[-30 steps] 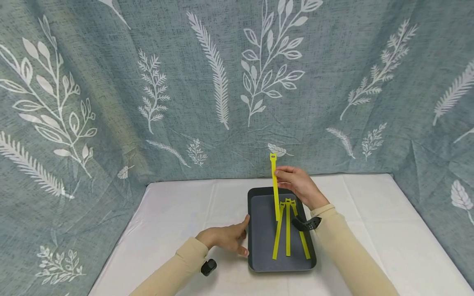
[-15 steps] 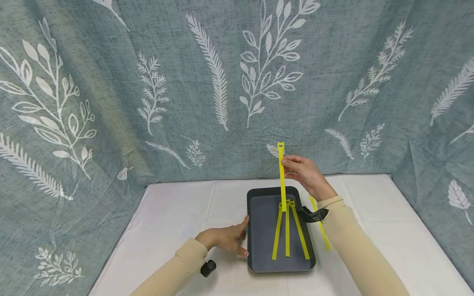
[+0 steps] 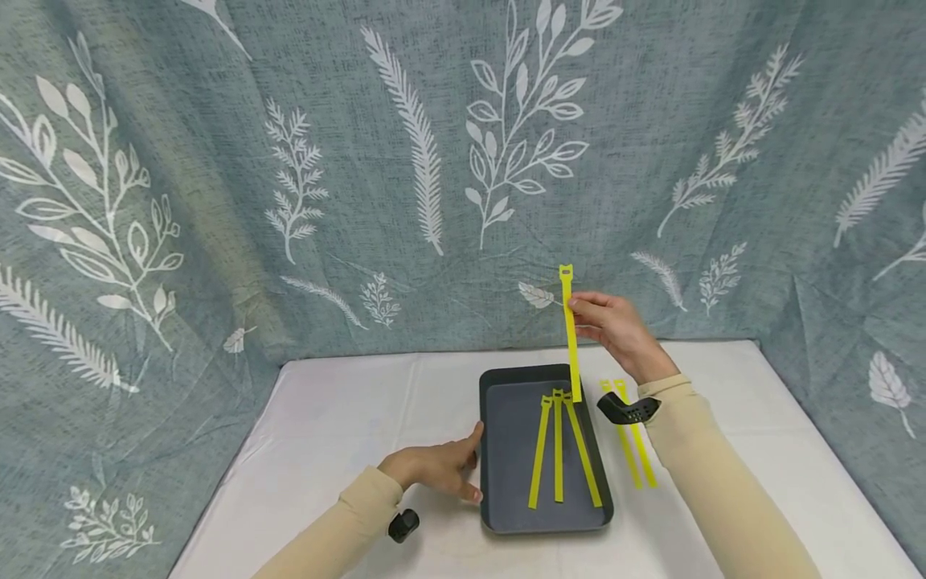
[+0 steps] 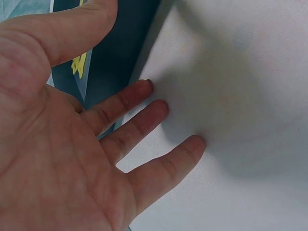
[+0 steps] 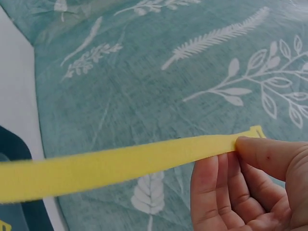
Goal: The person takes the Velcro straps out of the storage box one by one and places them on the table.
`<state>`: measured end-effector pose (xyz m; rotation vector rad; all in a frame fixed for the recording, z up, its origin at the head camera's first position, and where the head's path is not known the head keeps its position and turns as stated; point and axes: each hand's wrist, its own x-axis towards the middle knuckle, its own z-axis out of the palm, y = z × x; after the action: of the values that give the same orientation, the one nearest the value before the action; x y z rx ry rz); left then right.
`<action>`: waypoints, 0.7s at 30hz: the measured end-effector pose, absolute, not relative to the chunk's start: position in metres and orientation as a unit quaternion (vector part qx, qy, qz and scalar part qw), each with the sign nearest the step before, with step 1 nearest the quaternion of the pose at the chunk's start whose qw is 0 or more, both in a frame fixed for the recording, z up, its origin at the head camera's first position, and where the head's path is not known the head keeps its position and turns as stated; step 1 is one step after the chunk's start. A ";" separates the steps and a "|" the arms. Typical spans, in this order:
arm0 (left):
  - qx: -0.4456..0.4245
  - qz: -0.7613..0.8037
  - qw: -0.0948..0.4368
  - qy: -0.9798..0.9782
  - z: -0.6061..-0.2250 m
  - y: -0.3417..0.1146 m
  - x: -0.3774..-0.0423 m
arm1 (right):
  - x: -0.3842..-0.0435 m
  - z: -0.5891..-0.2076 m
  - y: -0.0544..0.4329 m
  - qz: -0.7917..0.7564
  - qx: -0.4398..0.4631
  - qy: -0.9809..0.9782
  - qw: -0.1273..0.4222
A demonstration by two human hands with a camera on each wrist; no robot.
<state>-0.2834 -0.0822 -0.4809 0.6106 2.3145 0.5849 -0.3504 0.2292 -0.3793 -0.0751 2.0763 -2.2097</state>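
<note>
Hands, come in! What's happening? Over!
Right hand pinching yellow strap. Left hand at left edge of tray. Three straps inside. Black wrist gadget partly hiding two straps outside.

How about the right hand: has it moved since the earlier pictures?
Yes: the right hand, pinching a yellow strip, has moved up and rightward in the head view, judged against the leaf print just left of that strip.

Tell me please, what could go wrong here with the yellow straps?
The right hand pinches the held strap near its slotted end, so the free tail might swing or catch the tray.
The black wristband partly hides two straps on the white table; lowering the wrist could shift them.
In the tray, three straps have their heads close together; lifting one may drag another.
</note>
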 end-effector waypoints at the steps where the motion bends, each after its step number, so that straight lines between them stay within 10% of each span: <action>1: 0.234 0.223 0.332 0.886 -0.481 -0.082 -0.284 | -0.351 -0.378 0.231 -0.725 -0.024 0.686 0.054; 21: 0.237 0.222 0.334 0.885 -0.479 -0.083 -0.286 | -0.344 -0.374 0.283 -0.669 0.003 0.743 0.029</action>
<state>-0.2860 -0.0826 -0.4785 0.6195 2.3106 0.5790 -0.3437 0.2834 -0.3737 0.0107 2.2917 -2.0638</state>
